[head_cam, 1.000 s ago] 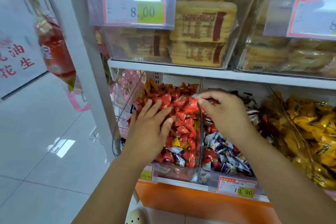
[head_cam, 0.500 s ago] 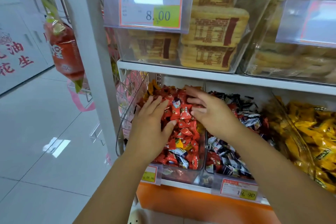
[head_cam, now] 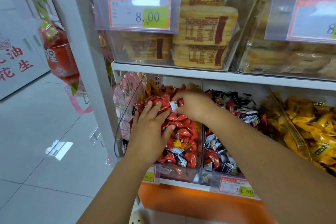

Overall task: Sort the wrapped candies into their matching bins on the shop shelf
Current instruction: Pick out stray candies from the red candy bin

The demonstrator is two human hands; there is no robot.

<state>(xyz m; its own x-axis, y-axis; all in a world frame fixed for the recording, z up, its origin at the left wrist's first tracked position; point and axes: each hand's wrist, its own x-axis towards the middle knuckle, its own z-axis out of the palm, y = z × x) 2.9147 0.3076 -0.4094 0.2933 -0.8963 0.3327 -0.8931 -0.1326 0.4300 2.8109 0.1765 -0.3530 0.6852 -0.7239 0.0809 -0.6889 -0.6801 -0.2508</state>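
From the head view, three clear bins sit side by side on the lower shelf. The left bin is heaped mostly with red-wrapped candies, yet a few black-and-white and yellowish pieces show low against its near wall, so strays remain. The middle bin holds a mix of black, white and red wrappers; I judge it far from sorted. The right bin, cut off by the frame edge, looks all yellow-wrapped candies.

The left hand lies flat on the red heap, fingers spread and holding nothing that I can see. The right hand reaches across to the far part of the left bin, its fingers pinched on one candy with a white wrapper end, right at the top of the heap. Whether it is being dropped or lifted out I cannot tell.

Count: three candy bins, two hands, one candy in the pinch. Loose candies are too many to count. Above, two bins of wrapped cakes, and four price tags in all.
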